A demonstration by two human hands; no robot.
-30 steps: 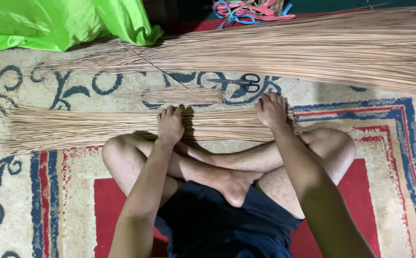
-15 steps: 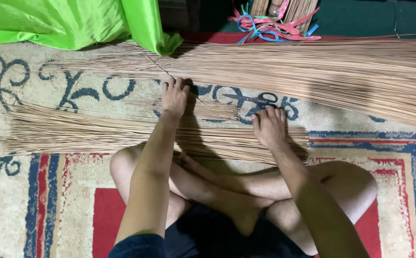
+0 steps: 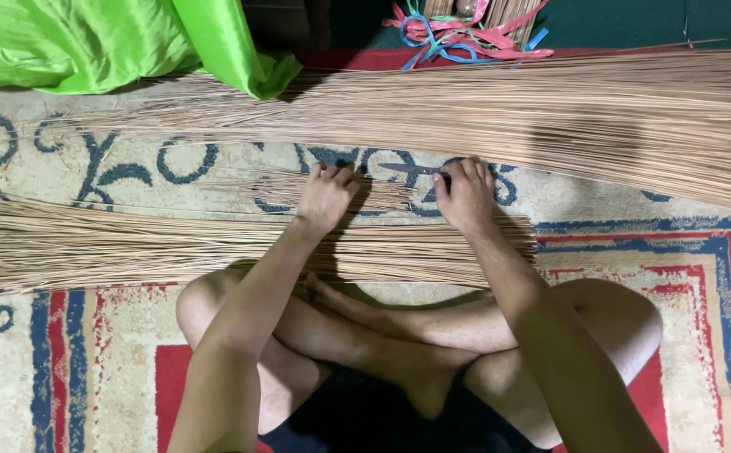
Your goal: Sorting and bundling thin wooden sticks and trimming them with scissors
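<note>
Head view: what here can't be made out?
- Far stick pile: its right end is cut off by the frame edge.
- Small stick bunch: partly covered by the left hand and right hand.
- Ribbons: cut off by the top edge.

A person sits cross-legged on a patterned rug (image 3: 88, 369). The left hand (image 3: 325, 197) and right hand (image 3: 464, 195) press flat on a small bunch of thin sticks (image 3: 290, 189) lying between two larger heaps. The near bundle of sticks (image 3: 130, 247) stretches across just beyond the knees; the far pile of sticks (image 3: 550, 109) is much bigger. A green cloth (image 3: 97, 46) lies far left, coloured ribbons (image 3: 466, 33) far centre.
</note>
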